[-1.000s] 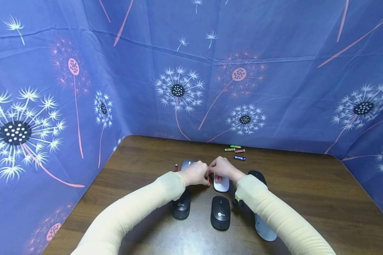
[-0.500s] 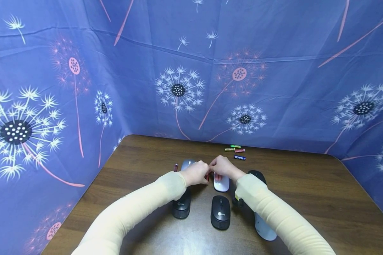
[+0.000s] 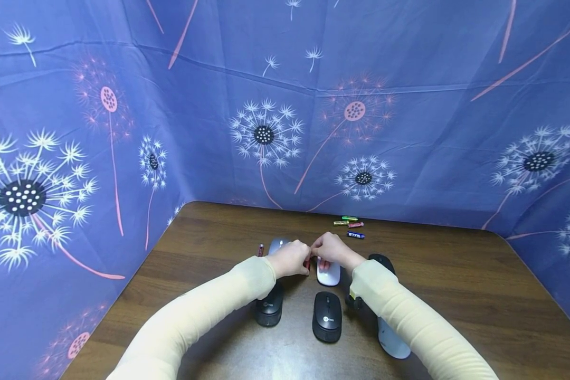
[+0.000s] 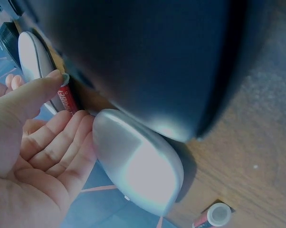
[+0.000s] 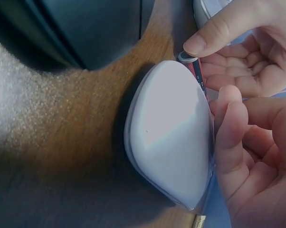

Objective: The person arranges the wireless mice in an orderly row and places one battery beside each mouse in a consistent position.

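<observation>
My left hand (image 3: 290,258) pinches a red battery (image 4: 67,97), thumb on its flat end and fingertips bent around the side. Opposite, my right hand (image 3: 332,250) meets it, with bent thumb and forefinger at the battery's far end; their contact is partly hidden. In the right wrist view, the battery stands just beyond a white computer mouse (image 5: 169,133), near my right fingers. A silver-grey mouse (image 4: 138,161) lies beside my left fingers, partly covered by that hand in the head view. Another red battery (image 3: 260,249) sits left of the grey mouse.
Black mice (image 3: 327,316) lie nearer me, one (image 3: 268,309) partly under my left sleeve. My right forearm covers parts of a black mouse (image 3: 382,260) and a pale grey mouse (image 3: 393,340). Several coloured batteries, one blue (image 3: 355,235), lie near the back edge, before a blue curtain (image 3: 266,174).
The battery between my hands has tilted or shifted slightly. Both hands and the mice otherwise stay in place.
</observation>
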A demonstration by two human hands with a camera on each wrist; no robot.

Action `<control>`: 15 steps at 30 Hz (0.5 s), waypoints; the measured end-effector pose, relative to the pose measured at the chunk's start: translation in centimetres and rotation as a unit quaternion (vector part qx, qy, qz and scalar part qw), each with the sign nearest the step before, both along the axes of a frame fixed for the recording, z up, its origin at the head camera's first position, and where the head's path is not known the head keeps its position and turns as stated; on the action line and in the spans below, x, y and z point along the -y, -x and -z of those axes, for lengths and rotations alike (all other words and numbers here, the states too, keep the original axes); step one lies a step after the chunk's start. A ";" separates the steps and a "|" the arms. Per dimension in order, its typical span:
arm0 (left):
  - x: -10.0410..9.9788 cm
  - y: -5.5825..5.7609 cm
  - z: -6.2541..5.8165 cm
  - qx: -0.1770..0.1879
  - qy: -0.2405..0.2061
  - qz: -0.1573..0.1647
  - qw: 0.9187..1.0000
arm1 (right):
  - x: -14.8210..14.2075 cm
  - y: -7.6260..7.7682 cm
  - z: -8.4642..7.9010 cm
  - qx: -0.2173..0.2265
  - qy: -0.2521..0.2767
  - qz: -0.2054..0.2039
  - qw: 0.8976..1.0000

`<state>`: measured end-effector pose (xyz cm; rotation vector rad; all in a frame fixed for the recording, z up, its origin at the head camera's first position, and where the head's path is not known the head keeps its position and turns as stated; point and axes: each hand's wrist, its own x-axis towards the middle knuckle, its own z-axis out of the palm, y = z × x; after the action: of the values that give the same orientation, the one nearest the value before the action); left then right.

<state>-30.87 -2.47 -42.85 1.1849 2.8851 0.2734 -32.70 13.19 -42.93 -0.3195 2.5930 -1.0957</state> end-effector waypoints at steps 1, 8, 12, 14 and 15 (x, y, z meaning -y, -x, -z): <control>0.0 0.0 0.0 0.001 -0.001 0.000 1.000 | 0.0 0.0 0.0 0.001 0.001 0.000 1.000; 0.1 -0.1 -0.2 0.001 0.000 0.000 1.000 | -0.2 -0.1 -0.1 0.008 0.010 0.003 1.000; 0.2 -0.1 -0.2 0.012 0.001 -0.001 1.000 | -0.4 -0.1 -0.2 0.013 0.007 0.002 1.000; 0.2 -0.1 -0.3 0.016 0.000 -0.003 1.000 | -0.4 -0.3 -0.3 0.016 0.003 0.004 1.000; 0.3 -0.2 -0.3 0.018 -0.003 -0.003 1.000 | -0.5 -0.3 -0.4 0.019 0.003 0.006 1.000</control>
<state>-30.72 -2.72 -42.52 1.1583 2.8593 0.3004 -32.38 13.66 -42.52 -0.2826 2.5615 -1.1015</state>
